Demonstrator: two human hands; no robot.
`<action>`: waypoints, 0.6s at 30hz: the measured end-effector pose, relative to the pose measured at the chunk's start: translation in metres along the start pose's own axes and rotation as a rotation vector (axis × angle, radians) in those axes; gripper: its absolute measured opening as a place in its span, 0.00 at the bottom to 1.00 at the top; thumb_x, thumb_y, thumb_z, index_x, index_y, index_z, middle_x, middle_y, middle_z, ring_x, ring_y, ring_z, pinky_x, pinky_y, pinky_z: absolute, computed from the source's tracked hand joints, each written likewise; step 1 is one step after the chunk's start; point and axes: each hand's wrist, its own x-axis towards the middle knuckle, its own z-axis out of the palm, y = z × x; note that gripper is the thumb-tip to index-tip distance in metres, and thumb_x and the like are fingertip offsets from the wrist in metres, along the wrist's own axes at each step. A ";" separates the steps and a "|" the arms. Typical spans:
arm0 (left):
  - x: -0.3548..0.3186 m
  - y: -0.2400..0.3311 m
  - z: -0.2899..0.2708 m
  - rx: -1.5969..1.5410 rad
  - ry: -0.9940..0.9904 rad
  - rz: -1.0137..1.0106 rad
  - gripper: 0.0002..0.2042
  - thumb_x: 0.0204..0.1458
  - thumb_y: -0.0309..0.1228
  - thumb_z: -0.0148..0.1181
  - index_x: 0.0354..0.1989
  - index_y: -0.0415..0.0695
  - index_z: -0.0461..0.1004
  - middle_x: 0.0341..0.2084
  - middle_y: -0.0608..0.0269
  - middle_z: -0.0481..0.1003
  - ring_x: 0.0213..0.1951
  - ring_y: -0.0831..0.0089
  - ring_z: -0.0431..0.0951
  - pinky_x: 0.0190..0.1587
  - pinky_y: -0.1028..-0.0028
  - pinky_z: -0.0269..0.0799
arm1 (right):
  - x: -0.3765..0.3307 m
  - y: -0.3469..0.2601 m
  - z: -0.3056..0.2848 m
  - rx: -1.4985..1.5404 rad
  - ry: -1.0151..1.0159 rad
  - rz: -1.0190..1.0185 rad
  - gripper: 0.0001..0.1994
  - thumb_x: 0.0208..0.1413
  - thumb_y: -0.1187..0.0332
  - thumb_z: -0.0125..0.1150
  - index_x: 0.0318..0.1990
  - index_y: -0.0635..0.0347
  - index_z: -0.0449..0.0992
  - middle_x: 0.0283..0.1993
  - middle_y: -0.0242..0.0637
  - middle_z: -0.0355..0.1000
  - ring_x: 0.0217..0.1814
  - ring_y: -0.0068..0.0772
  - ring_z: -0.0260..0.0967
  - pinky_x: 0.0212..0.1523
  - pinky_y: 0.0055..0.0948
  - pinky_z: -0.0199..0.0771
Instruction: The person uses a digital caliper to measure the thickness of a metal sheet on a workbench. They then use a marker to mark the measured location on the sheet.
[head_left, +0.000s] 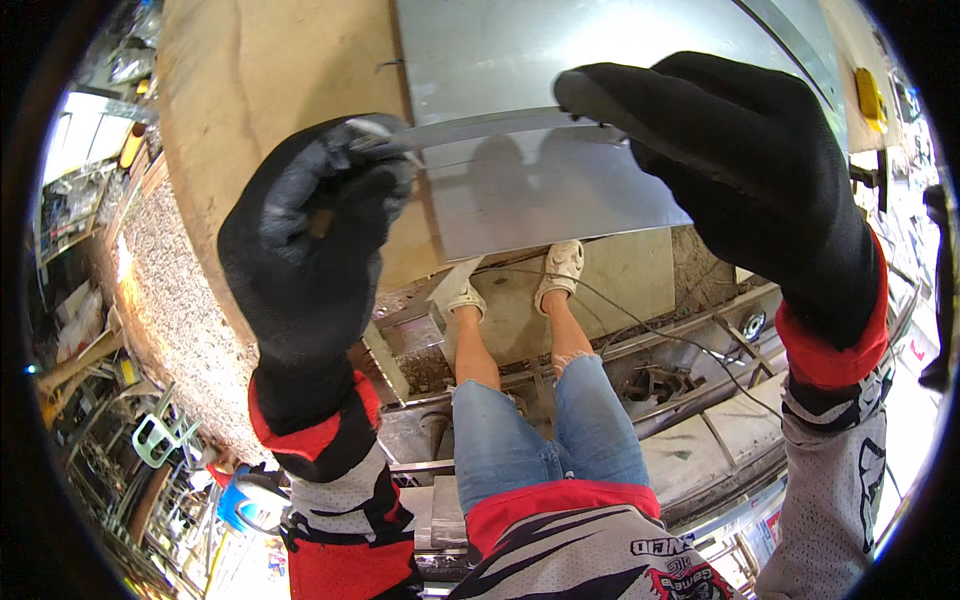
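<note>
A thin, slightly bowed grey metal strip runs between my hands over a sheet of shiny metal. My left hand, in a black glove, pinches the strip's left end; a small whitish piece shows at its fingertips, too blurred to name. My right hand, gloved the same way, is closed at the other end, its fingers long over the strip and the thumb mostly hidden. Shadows of the hands fall on the sheet below. The sheet lies on a pale wooden board.
At the right edge of the worktop is a yellow tool. Below, a dark cable crosses near my feet and a metal frame. To the left lie a green plastic chair, a blue bucket and heaped scrap.
</note>
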 end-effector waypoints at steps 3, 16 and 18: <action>-0.002 0.003 -0.001 0.141 -0.012 -0.010 0.10 0.54 0.15 0.60 0.45 0.33 0.79 0.36 0.60 0.81 0.36 0.76 0.80 0.41 0.76 0.77 | 0.000 -0.001 0.002 0.024 0.022 -0.022 0.24 0.48 0.84 0.66 0.56 0.65 0.77 0.34 0.45 0.75 0.31 0.41 0.75 0.31 0.31 0.74; -0.029 0.014 0.000 0.337 -0.031 -0.036 0.12 0.46 0.15 0.64 0.40 0.37 0.82 0.34 0.58 0.81 0.36 0.71 0.80 0.41 0.73 0.76 | -0.021 -0.021 0.008 -0.079 -0.027 0.037 0.24 0.43 0.81 0.68 0.53 0.61 0.79 0.33 0.43 0.77 0.29 0.41 0.76 0.29 0.33 0.74; -0.035 0.014 0.000 0.340 -0.013 -0.076 0.12 0.44 0.17 0.65 0.38 0.38 0.82 0.33 0.57 0.81 0.37 0.65 0.80 0.43 0.69 0.75 | -0.027 -0.024 0.007 -0.098 -0.037 0.051 0.24 0.42 0.80 0.68 0.52 0.61 0.79 0.32 0.43 0.77 0.29 0.40 0.76 0.28 0.33 0.74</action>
